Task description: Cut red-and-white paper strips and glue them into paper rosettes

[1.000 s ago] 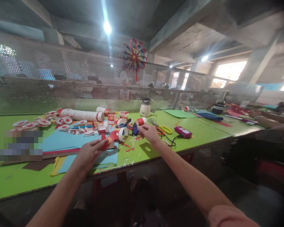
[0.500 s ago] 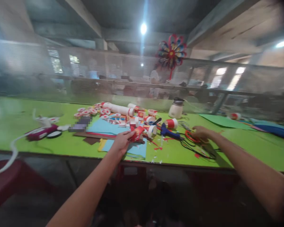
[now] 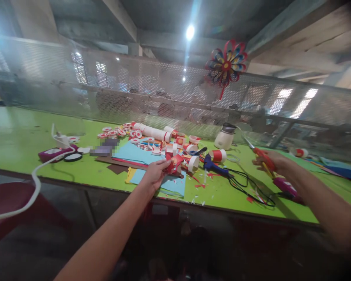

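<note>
Landmark: blue glue gun (image 3: 216, 168), lying on the green table (image 3: 222, 195). Right hand (image 3: 277, 162) is closed around the scissors (image 3: 261, 154), with their orange and yellow handles, and holds them raised above the table, right of the glue gun, blades aimed up and away to the left. Change noted: one second ago this hand was at the glue gun, which then stood upright; half a second ago the gun lay flat and the hand was down at the scissors on the table; now they are lifted clear. Left hand (image 3: 155, 174), left of the glue gun, pinches a red paper piece (image 3: 174, 164) with yellow print between thumb and fingers, same grip as in both earlier frames. Between that piece and the gun, a cut paper cup (image 3: 193, 164) lies on its side. Just behind the gun: red-banded cup (image 3: 218, 156); farther back, cream jug (image 3: 225, 136) with dark lid. Black cord (image 3: 247, 189) loops to the gun's right, near a purple power strip (image 3: 286, 188). Left of the gun, beyond the left hand, blue sheets (image 3: 134, 152) lie flat.
</note>
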The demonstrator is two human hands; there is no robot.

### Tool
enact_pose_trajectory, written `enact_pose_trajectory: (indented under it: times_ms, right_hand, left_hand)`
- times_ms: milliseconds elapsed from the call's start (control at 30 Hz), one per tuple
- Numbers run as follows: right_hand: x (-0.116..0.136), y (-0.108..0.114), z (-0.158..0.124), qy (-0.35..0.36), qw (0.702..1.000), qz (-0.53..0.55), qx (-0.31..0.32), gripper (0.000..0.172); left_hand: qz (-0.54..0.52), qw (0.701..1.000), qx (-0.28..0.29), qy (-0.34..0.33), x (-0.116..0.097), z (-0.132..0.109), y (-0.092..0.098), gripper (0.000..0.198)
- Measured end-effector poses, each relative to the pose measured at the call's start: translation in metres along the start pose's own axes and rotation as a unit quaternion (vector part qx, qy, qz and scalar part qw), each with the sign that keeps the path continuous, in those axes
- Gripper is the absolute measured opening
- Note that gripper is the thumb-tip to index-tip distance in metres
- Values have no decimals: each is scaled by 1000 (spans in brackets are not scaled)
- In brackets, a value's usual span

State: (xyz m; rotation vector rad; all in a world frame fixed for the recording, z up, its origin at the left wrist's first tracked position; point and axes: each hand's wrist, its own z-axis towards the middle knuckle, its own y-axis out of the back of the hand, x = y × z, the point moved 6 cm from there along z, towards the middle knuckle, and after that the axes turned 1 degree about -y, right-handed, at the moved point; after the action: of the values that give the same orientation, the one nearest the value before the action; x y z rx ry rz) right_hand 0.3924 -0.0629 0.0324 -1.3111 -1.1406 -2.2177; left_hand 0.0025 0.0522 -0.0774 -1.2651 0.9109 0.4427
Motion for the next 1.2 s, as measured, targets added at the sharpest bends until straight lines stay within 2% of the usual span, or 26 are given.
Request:
enact_pose_trajectory:
  times_ms: [67, 100, 133, 233, 300, 333, 433, 533, 733, 933, 1200]
  right_hand:
    - [15, -8, -35, -7, 997, 57, 60, 10]
    - [24, -19, -56, -2, 982, 146, 121, 12]
    - [30, -28, -79, -1, 977, 160, 142, 8]
    - [38, -72, -140, -16, 965, 116, 236, 20]
    - [39, -104, -166, 0, 951, 30, 307, 29]
    - [40, -116, -172, 29, 948, -33, 316, 33]
    - [45, -139, -174, 106, 930, -132, 325, 35]
    - [54, -147, -172, 131, 928, -118, 328, 36]
    - [68, -157, -176, 105, 950, -77, 284, 43]
    - [71, -171, -175, 85, 956, -54, 275, 49]
    - [69, -173, -174, 88, 956, -49, 276, 47]
  left_hand:
    - [-2, 1000, 9, -17, -2, 1, -1, 15]
    - [-4, 1000, 12, -28, -3, 0, -1, 18]
    - [-7, 999, 14, -39, -5, 0, -2, 21]
    - [-18, 997, 14, -70, -11, -2, -5, 26]
    - [-23, 995, 21, -90, -14, -4, -7, 27]
    - [-25, 995, 26, -96, -16, -5, -8, 27]
    - [-22, 994, 43, -101, -17, -8, -11, 26]
    - [-19, 994, 55, -87, -15, -8, -12, 25]
    - [-57, 994, 64, -64, -13, -8, -14, 23]
    - [-77, 993, 61, -65, -14, -11, -16, 21]
    - [-85, 992, 57, -67, -16, -11, -16, 21]
